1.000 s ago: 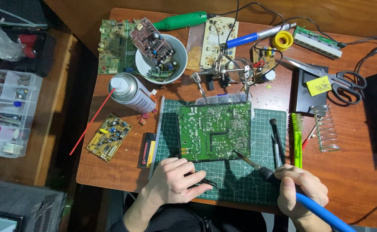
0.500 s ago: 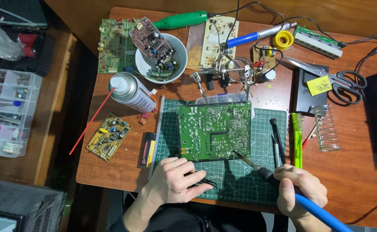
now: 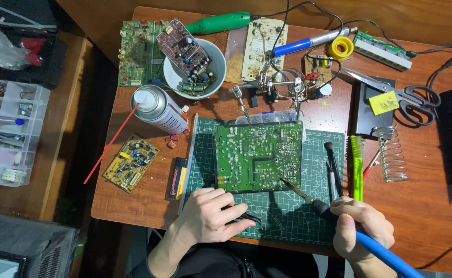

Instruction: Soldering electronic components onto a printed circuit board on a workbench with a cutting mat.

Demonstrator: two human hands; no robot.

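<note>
The right hand [image 3: 362, 226] is closed around the blue handle of a soldering iron [image 3: 313, 202], near the front edge of the worktop [image 3: 431, 216]. The iron's metal tip reaches up and to the left and meets the lower right corner of the green circuit board [image 3: 258, 156], which lies solder side up on the green cutting mat [image 3: 287, 216].

The left hand [image 3: 210, 216] rests on the mat just below the board's lower left corner, fingers curled loosely. A thin dark tool pokes out from under its fingertips; I cannot tell whether the hand grips it or merely lies on it.

A spray can [image 3: 159, 109] with a red straw lies on its side to the left of the mat, with a small yellow circuit board [image 3: 130, 163] below it. A white bowl [image 3: 194, 67] behind holds parts and a brown board. A green brush [image 3: 357, 167] lies just right of the mat, a wire spring stand [image 3: 393, 154] beyond it, and scissors [image 3: 406, 95] farther back.
</note>
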